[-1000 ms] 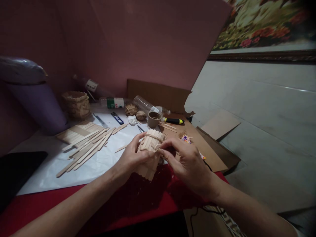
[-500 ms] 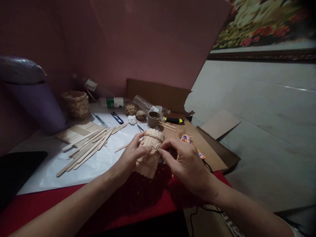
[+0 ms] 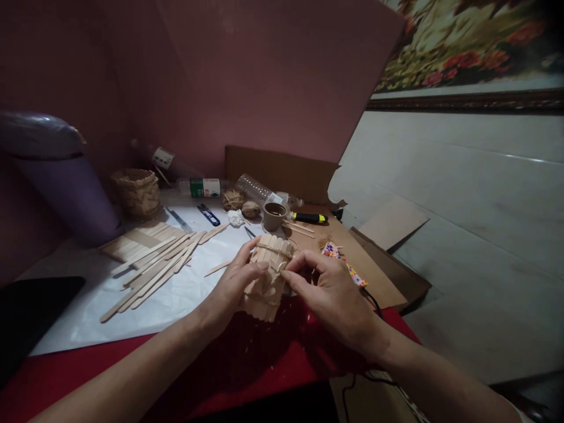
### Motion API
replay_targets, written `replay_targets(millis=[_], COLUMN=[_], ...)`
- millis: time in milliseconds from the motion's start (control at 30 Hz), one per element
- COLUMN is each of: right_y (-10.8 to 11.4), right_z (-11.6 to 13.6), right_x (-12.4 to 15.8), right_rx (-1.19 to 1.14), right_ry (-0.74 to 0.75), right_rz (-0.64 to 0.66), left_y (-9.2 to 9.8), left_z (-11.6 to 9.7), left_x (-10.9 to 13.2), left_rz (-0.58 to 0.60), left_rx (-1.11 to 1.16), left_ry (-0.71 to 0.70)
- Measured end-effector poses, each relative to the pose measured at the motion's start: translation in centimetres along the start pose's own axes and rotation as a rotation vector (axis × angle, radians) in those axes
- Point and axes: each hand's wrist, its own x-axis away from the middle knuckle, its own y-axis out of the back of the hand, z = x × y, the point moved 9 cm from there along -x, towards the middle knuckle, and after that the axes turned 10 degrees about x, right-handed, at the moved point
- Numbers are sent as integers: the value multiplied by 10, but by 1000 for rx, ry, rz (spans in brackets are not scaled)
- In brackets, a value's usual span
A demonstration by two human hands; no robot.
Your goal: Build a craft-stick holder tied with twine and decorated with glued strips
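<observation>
A small cylinder of upright craft sticks [image 3: 267, 288], wrapped with twine near its top and bottom, is held tilted above the red cloth. My left hand [image 3: 233, 282] grips it from the left, thumb lying across its front. On its right side my right hand [image 3: 324, 288] has thumb and index finger pinched together at a small pale piece against the sticks; the piece is too small to name. Loose craft sticks [image 3: 154, 270] lie fanned on the white sheet to the left. Just behind the cylinder stands a small grey-brown cup [image 3: 274, 217].
Behind are twine balls [image 3: 233, 198], clear bottles [image 3: 255, 187], blue snips [image 3: 208, 215], a craft knife [image 3: 178, 220] and a stick-covered pot [image 3: 136, 192]. A black-yellow cutter [image 3: 309, 218] lies on cardboard [image 3: 374, 270] at right. A purple container [image 3: 66, 188] stands far left.
The view has shifted slightly. The cylinder is tilted about as before, and my right fingertips have moved slightly at its right side. Both hands keep their hold.
</observation>
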Motion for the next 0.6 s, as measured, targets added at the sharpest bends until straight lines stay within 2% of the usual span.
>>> replay_targets(millis=[333,600], right_y=[-1,-10], right_z=[1,2], right_x=[1,-1], right_rx=[-106,-179], right_ry=[3,4], right_rz=[-66,-35], left_y=[3,6], left_z=[0,-4], left_x=[-3,-3], left_rz=[-48,-71], left_rx=[-17,-46], left_ry=[-47,-57])
